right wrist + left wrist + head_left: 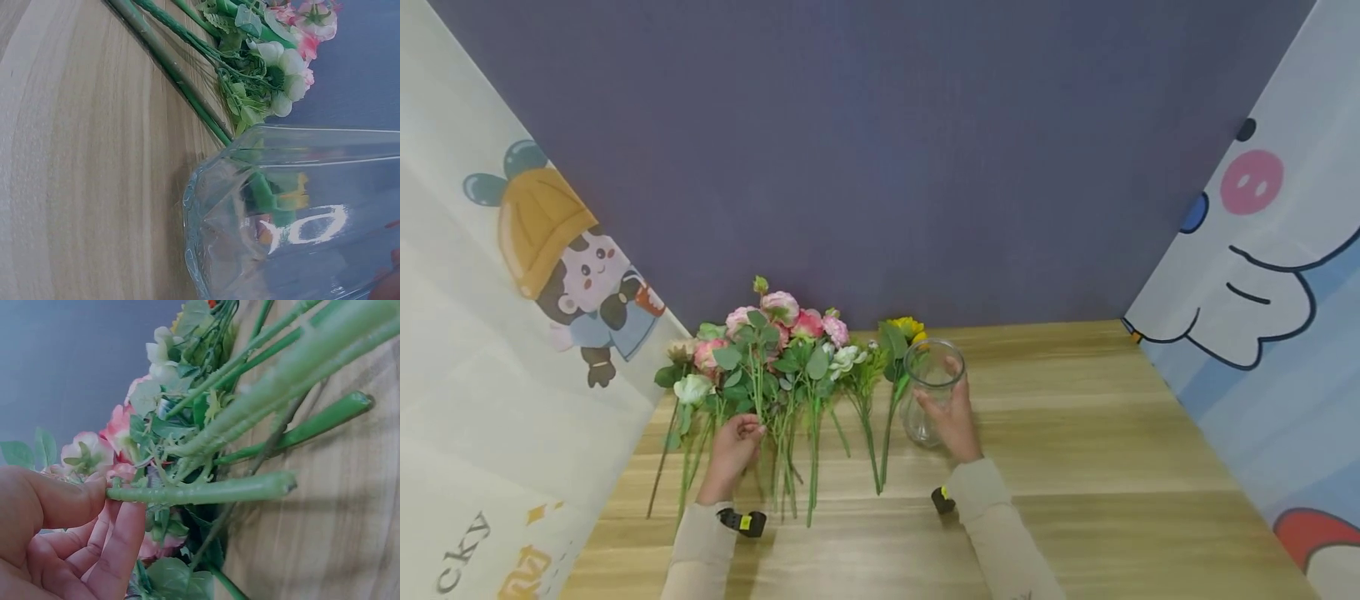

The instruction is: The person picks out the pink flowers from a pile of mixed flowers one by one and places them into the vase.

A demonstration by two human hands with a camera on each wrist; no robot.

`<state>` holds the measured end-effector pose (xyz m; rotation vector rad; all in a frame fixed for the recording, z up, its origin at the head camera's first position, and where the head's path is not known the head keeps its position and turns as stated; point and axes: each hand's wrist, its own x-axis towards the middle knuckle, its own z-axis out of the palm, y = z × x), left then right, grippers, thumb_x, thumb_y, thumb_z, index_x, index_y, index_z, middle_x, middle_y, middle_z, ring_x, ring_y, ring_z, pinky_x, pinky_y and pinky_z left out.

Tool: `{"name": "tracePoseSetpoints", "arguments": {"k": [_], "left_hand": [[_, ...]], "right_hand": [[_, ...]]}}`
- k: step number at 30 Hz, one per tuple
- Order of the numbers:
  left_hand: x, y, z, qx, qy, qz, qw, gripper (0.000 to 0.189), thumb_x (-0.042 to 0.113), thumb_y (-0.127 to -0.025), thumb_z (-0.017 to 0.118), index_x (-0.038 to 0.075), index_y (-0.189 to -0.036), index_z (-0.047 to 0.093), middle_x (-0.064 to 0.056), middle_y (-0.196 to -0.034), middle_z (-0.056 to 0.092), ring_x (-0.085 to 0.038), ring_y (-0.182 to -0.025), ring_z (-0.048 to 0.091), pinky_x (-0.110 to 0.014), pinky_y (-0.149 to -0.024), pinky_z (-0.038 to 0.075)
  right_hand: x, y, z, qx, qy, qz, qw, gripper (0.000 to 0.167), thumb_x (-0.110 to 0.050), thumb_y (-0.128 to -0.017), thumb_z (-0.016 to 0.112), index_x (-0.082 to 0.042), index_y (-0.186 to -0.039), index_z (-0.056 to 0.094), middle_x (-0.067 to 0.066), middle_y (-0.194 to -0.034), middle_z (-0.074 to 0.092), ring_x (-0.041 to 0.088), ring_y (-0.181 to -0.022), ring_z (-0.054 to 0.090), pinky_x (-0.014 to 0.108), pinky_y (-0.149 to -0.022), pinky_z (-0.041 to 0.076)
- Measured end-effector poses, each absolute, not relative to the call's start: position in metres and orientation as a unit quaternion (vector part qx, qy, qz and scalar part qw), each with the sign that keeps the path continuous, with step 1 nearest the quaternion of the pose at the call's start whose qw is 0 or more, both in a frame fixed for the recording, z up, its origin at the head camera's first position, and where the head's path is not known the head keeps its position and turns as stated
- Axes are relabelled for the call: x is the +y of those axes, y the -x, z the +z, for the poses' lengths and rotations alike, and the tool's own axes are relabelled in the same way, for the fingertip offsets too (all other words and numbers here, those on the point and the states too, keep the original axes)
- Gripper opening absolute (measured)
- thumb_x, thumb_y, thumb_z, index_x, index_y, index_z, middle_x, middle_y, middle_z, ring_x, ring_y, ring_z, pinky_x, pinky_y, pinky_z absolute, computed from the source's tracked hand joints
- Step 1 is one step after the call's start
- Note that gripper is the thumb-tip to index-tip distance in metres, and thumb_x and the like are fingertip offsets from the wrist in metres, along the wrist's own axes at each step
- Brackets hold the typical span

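Note:
My left hand pinches a green flower stem between thumb and fingers, near its cut lower end in the left wrist view. The top of that stem runs up among pink flowers and green leaves. On the right, my right hand grips a clear glass vase from its right side, thumb and fingers around the upper body. The vase stands upright, its round rim facing up. In the right wrist view the vase fills the lower right, with only fingertips at the edge.
Artificial flowers lie in a row left of the vase, stems toward me: white-green blooms, white flowers and a yellow flower just behind the vase. A dark panel rises behind the wooden table; printed curtains hang on both sides.

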<state>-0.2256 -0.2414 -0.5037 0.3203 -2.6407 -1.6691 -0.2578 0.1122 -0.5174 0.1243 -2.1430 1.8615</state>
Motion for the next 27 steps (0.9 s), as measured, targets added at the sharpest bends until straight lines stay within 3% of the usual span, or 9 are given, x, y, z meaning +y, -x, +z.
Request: {"name": "tracePoseSetpoints", "arguments": {"k": [5,12,19,27], "left_hand": [[-0.239,0.226,-0.496,-0.842,-0.101,-0.53,0.012,0.029,0.006,-0.095,0.055,-0.008,-0.12,0.051,-0.019,-0.105,0.055,-0.035,-0.09,0.057,-0.039,-0.068,0.054],[-0.236,0.226,-0.491,-0.844,-0.098,-0.526,0.034,0.028,0.006,-0.095,0.054,-0.009,-0.119,0.05,-0.02,-0.106,0.054,-0.033,-0.089,0.057,-0.027,-0.062,0.052],[-0.231,0.226,-0.484,-0.846,-0.099,-0.524,0.033,0.03,0.009,-0.096,0.053,-0.006,-0.121,0.05,-0.017,-0.107,0.054,-0.014,-0.08,0.054,-0.023,-0.062,0.05],[-0.221,0.225,-0.475,-0.843,-0.084,-0.528,0.055,0.03,0.009,-0.095,0.055,-0.005,-0.121,0.052,-0.02,-0.11,0.056,-0.027,-0.092,0.059,-0.027,-0.067,0.053]], "right_hand": [[0.113,0.255,-0.507,-0.743,-0.053,0.651,0.147,0.076,-0.019,-0.081,0.075,-0.014,-0.142,0.028,0.014,-0.149,0.03,0.034,-0.137,0.026,0.064,-0.107,0.018],[0.113,0.262,-0.52,-0.736,-0.057,0.653,0.167,0.079,-0.026,-0.08,0.076,-0.012,-0.142,0.029,0.012,-0.147,0.033,0.034,-0.137,0.027,0.065,-0.107,0.017],[0.113,0.26,-0.52,-0.731,-0.051,0.66,0.166,0.079,-0.024,-0.079,0.077,-0.015,-0.142,0.03,0.01,-0.148,0.033,0.031,-0.137,0.027,0.062,-0.109,0.016],[0.114,0.248,-0.493,-0.719,-0.063,0.678,0.141,0.082,-0.01,-0.079,0.076,-0.002,-0.143,0.026,0.022,-0.149,0.029,0.038,-0.138,0.023,0.064,-0.108,0.013]]}}
